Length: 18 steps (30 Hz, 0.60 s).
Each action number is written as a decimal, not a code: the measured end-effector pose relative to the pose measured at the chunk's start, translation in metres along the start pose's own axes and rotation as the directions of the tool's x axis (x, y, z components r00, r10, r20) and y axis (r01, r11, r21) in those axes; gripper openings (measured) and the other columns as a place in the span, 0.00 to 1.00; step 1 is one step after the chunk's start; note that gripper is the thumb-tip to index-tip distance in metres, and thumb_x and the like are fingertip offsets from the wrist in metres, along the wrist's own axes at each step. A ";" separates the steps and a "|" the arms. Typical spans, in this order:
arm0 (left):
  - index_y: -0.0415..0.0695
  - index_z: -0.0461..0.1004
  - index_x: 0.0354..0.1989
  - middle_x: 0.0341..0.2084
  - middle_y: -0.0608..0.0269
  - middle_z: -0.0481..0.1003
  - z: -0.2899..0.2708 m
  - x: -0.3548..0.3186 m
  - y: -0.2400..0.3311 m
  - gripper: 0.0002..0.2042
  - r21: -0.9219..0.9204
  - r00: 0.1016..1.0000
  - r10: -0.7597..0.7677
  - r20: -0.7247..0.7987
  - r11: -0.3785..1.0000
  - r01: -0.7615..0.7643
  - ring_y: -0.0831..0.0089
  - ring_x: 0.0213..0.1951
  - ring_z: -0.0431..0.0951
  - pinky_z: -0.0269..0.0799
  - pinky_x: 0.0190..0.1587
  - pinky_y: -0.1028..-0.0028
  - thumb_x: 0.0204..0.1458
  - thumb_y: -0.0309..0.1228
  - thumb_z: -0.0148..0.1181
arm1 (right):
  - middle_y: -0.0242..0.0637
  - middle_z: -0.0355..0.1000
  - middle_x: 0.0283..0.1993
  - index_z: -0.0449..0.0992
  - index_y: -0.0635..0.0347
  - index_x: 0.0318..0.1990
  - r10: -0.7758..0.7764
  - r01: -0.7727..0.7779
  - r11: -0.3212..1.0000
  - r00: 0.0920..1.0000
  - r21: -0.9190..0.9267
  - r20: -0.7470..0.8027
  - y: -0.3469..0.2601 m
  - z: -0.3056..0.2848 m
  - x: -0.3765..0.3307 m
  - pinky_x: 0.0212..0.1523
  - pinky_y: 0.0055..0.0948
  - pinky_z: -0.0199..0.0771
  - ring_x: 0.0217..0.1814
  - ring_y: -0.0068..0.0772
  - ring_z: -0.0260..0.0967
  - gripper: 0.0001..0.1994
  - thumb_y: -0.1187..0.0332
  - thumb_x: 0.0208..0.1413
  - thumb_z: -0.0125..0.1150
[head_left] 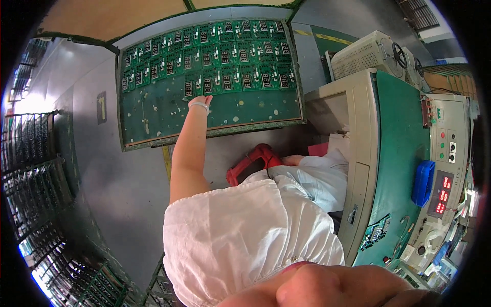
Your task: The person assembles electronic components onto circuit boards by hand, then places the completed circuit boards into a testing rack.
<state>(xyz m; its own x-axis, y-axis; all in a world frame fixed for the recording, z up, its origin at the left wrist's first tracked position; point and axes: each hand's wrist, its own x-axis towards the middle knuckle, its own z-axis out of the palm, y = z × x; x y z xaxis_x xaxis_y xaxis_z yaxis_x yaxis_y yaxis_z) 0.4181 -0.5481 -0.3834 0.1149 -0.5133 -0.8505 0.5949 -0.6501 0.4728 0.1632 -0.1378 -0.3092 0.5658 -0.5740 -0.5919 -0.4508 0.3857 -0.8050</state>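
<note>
My left arm stretches out to a shallow green tray (245,113). Its hand (200,101), with a pale band at the wrist, is at the near edge of a green circuit board (189,88) with a dark digit display. That board sits at the left end of the nearest row. The fingers look closed on its edge, though their tips are partly hidden. Several more circuit boards (225,55) of the same kind lie side by side in rows across the tray's far part. My right hand does not show.
At the right stands a bench with a green top (399,133); a blue bin (423,183), a control panel (444,192) with red digits and another circuit board (376,233) are on it. A red stool-like frame (248,162) is below the tray. Racks (33,189) line the left.
</note>
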 end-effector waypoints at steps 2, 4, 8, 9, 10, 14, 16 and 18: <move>0.31 0.70 0.42 0.41 0.46 0.75 0.018 -0.029 -0.023 0.06 0.177 0.994 -0.085 -0.066 0.980 0.095 0.60 0.36 0.79 0.85 0.42 0.63 0.61 0.17 0.47 | 0.28 0.73 0.51 0.77 0.50 0.52 0.050 -0.050 0.999 0.998 0.014 -0.022 0.014 0.003 -0.019 0.48 0.29 0.69 0.50 0.21 0.66 0.15 0.58 0.61 0.54; 0.33 0.71 0.42 0.39 0.48 0.75 0.016 -0.043 -0.022 0.06 0.286 0.993 -0.115 0.023 0.953 0.104 0.62 0.37 0.79 0.84 0.39 0.66 0.60 0.21 0.51 | 0.28 0.73 0.51 0.77 0.50 0.51 0.060 -0.060 0.998 0.998 0.008 -0.035 0.023 0.002 -0.025 0.48 0.29 0.69 0.49 0.21 0.66 0.15 0.58 0.61 0.54; 0.34 0.73 0.40 0.31 0.51 0.77 -0.005 -0.049 0.014 0.12 0.852 0.917 0.335 0.216 0.394 -0.345 0.57 0.29 0.79 0.80 0.32 0.58 0.54 0.31 0.64 | 0.28 0.73 0.50 0.77 0.50 0.51 0.029 -0.029 0.999 0.999 -0.025 -0.026 0.017 -0.004 -0.012 0.47 0.30 0.69 0.49 0.21 0.66 0.15 0.58 0.61 0.53; 0.45 0.75 0.45 0.40 0.51 0.76 -0.004 -0.069 0.002 0.18 0.893 0.715 0.578 0.393 -0.054 -0.447 0.51 0.43 0.77 0.75 0.43 0.55 0.48 0.37 0.70 | 0.28 0.73 0.50 0.77 0.50 0.51 0.054 -0.054 0.998 0.998 -0.015 -0.035 0.021 -0.003 -0.020 0.47 0.30 0.69 0.49 0.21 0.66 0.15 0.58 0.61 0.53; 0.45 0.75 0.45 0.40 0.51 0.76 0.005 -0.087 -0.009 0.18 0.887 0.722 0.557 0.411 -0.063 -0.457 0.51 0.43 0.77 0.75 0.43 0.55 0.48 0.37 0.70 | 0.28 0.73 0.50 0.77 0.50 0.51 0.072 -0.072 0.997 0.996 0.001 -0.052 0.027 0.000 -0.029 0.47 0.30 0.69 0.49 0.21 0.66 0.14 0.58 0.61 0.53; 0.64 0.74 0.53 0.63 0.55 0.61 0.001 -0.084 -0.002 0.22 0.748 0.446 0.619 0.646 -0.398 -0.531 0.43 0.61 0.59 0.65 0.57 0.53 0.47 0.38 0.69 | 0.28 0.73 0.49 0.77 0.50 0.50 0.077 -0.078 0.997 0.995 -0.016 -0.058 0.031 -0.005 -0.024 0.47 0.30 0.69 0.48 0.21 0.66 0.14 0.58 0.61 0.53; 0.64 0.74 0.54 0.63 0.56 0.62 -0.010 -0.056 0.007 0.21 0.646 0.364 0.543 0.757 -0.536 -0.544 0.44 0.61 0.60 0.64 0.59 0.52 0.50 0.37 0.67 | 0.28 0.73 0.49 0.77 0.50 0.50 0.066 -0.068 0.997 0.996 -0.030 -0.052 0.018 -0.011 -0.014 0.46 0.30 0.69 0.48 0.21 0.66 0.14 0.58 0.61 0.53; 0.62 0.78 0.50 0.63 0.57 0.62 -0.008 -0.045 0.005 0.16 0.636 0.345 0.558 0.754 -0.490 -0.597 0.46 0.61 0.61 0.64 0.59 0.53 0.51 0.35 0.66 | 0.28 0.73 0.49 0.77 0.50 0.49 0.074 -0.076 0.997 0.996 -0.033 -0.057 0.019 -0.012 -0.014 0.46 0.30 0.69 0.48 0.21 0.66 0.14 0.59 0.61 0.53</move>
<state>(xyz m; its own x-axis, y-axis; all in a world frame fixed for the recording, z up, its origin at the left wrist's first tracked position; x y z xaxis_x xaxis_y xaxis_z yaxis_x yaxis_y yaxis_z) 0.4224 -0.5238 -0.3441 -0.2285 -0.9628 0.1441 -0.8656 0.2687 0.4226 0.1380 -0.1312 -0.3152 0.4907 -0.5837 -0.6469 -0.5154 0.4042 -0.7556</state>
